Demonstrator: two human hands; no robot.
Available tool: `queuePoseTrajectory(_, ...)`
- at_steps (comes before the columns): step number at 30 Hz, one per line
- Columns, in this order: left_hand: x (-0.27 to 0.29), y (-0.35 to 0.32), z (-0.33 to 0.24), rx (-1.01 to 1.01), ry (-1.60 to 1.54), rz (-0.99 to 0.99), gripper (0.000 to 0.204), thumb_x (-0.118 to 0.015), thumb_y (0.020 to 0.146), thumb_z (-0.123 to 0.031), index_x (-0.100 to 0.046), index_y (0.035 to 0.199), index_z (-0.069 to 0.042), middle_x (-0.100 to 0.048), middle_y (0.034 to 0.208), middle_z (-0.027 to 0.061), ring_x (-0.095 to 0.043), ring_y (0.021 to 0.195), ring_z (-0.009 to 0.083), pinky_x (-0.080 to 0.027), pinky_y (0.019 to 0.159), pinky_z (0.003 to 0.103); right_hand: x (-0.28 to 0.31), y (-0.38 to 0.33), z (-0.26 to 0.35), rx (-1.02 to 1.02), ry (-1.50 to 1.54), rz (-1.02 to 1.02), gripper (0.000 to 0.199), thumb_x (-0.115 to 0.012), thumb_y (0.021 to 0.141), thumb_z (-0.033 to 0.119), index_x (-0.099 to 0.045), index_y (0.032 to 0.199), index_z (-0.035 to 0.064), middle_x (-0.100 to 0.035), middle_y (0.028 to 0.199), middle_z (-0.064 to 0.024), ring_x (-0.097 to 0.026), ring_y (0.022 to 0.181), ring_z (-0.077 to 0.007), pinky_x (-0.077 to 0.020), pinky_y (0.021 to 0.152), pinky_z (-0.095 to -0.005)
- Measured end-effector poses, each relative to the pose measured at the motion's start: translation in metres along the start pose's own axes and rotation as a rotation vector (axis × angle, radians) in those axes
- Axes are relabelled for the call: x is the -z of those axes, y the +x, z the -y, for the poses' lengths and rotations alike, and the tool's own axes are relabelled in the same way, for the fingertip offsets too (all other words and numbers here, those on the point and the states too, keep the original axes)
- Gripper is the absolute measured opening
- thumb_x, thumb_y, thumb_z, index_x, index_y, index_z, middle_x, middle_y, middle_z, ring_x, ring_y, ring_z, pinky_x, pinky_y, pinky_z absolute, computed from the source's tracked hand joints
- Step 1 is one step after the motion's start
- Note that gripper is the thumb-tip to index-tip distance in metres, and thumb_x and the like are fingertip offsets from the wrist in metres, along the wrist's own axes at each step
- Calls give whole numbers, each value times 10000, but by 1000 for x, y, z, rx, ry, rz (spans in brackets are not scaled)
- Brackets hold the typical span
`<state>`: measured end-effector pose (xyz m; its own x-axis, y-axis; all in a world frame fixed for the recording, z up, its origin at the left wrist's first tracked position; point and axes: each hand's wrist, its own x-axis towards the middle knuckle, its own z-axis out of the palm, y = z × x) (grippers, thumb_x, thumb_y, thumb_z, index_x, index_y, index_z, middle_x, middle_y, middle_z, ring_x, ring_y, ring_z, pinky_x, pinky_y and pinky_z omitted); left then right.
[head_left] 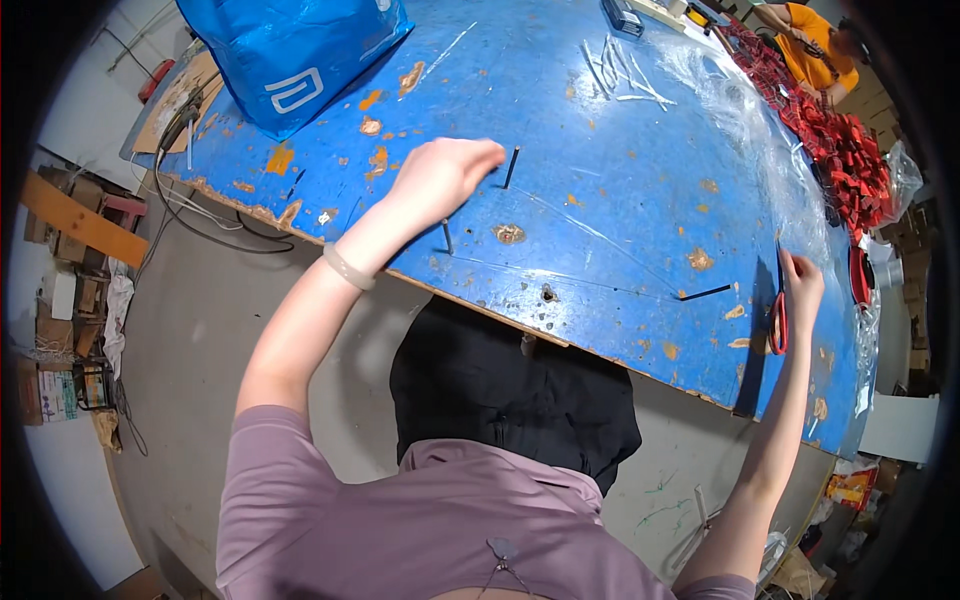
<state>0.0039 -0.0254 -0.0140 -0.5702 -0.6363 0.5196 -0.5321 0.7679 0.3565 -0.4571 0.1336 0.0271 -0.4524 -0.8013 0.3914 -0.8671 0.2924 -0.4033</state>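
Observation:
My left hand (440,177) is closed over the blue tabletop, its fingertips beside an upright dark peg (513,167). Whether a strand is pinched in it is too fine to see. A second peg (447,236) stands nearer the table edge, below my left wrist. Farther right is a third peg (706,292), which appears slanted. Thin clear strands (590,233) run between the pegs. On the right, my right hand (803,288) has its fingers drawn together, right next to red-handled scissors (778,325); its fingertips overlap the blades, and what they hold is unclear.
A large blue bag (300,60) stands at the far left of the worn blue table (640,190). White strips (625,72) lie toward the back. Clear plastic film (740,100) and a red heap (830,140) line the right side. Beyond, a person in orange (815,50) works.

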Motion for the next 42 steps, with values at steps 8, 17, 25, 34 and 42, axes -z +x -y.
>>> queuePoseTrajectory(8,19,-12,0,-55,-31,235,257,-599,760,-313,-620,964,-159,-539,782,27,-540,673,204,-441,590,309,79,-124,-46,-239,-108,158,375,-625,780,224,-433,577,-26,-299,501,-12,-272,516,-68,-232,431,-269)
queuePoseTrajectory(17,40,-7,-23,-82,65,191,316,-630,745,-289,-598,993,-95,-520,746,56,-529,684,197,-430,629,270,138,-300,-70,-756,111,332,311,-616,789,217,-501,571,27,-376,498,57,-298,499,-34,-204,440,-223)
queuePoseTrajectory(25,-2,-3,-180,-342,-879,40,211,-654,720,-182,-564,860,-53,-566,821,65,-538,743,212,-420,612,293,169,-443,-33,-1207,487,437,228,-642,753,180,-563,588,44,-456,487,29,-351,401,-47,-248,372,-208)
queuePoseTrajectory(34,-122,-120,-404,-713,-1242,1536,469,-520,799,-413,-527,921,40,-560,746,111,-527,657,194,-422,590,302,207,-425,10,-1038,918,620,143,-683,660,93,-612,636,-30,-576,572,-58,-432,472,-76,-313,451,-209)
queuePoseTrajectory(42,-48,-81,-192,144,-1917,1412,212,-507,807,-198,-550,684,-31,-462,610,-32,-384,532,39,-302,456,185,213,-373,-20,-857,687,677,289,-730,647,250,-621,635,-18,-580,572,-67,-478,482,-102,-357,458,-212)
